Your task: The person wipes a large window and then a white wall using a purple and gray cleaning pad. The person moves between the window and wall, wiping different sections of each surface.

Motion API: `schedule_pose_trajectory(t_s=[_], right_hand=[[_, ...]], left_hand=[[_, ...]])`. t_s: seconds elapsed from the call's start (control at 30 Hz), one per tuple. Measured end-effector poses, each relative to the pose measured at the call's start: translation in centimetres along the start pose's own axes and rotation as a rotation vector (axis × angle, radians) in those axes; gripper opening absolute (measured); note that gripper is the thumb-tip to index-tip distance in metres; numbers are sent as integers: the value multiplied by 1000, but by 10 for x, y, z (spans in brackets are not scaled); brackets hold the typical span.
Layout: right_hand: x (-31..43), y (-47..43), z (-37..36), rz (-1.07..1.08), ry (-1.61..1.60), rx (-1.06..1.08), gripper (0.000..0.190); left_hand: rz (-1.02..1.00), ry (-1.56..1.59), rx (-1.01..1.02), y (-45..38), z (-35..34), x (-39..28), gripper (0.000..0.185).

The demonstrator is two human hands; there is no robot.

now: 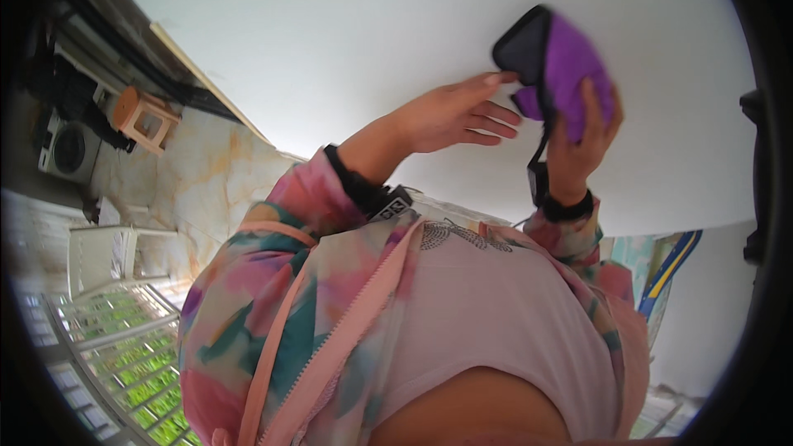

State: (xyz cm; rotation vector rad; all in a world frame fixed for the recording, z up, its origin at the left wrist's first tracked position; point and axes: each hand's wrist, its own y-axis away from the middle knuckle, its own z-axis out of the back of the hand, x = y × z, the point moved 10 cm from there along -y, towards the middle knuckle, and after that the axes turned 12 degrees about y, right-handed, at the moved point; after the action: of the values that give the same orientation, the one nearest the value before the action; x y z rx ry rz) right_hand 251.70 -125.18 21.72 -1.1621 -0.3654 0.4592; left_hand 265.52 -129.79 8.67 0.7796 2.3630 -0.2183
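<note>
A purple cloth item with black edging and a dark grey panel is held up over a white surface. It looks like a pouch or a small shoe; which one I cannot tell. Around its purple side, at the lower right, my right hand is closed. From its lower edge a black strap hangs beside that wrist. My left hand is just to the left, fingers spread, its thumb and index finger at the bottom of the dark panel; whether they touch it is unclear.
The white surface's pale edge runs down the left. Beyond it are a marbled floor, an orange-pink stool, a washing machine, a white chair and a barred window. A blue and yellow strip is at the right.
</note>
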Motion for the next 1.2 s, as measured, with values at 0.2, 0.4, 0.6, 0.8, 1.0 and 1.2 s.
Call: schedule_pose_trajectory(t_s=[0.2,0.4,0.6,0.8,1.0,1.2], right_hand=[[-9,2,-2,19,56,-111,60],[34,89,-73,276,20,266,30],[7,195,-89,474,-5,370,11],[-69,208,-39,181,118,388,20],[-170,171,38,-366,235,171,36],[-226,170,63,-871,-58,-81,29]], left_hand=[[-518,-186,-455,52,59,-29,28],[-1162,-845,-603,103,15,-66,24],[-1058,-1476,-434,58,-32,-49,17],[-645,-1103,-368,-2,-21,-28,30],[-329,-1180,-408,-45,-8,3,38],[-153,-1162,-229,-89,-23,49,44]])
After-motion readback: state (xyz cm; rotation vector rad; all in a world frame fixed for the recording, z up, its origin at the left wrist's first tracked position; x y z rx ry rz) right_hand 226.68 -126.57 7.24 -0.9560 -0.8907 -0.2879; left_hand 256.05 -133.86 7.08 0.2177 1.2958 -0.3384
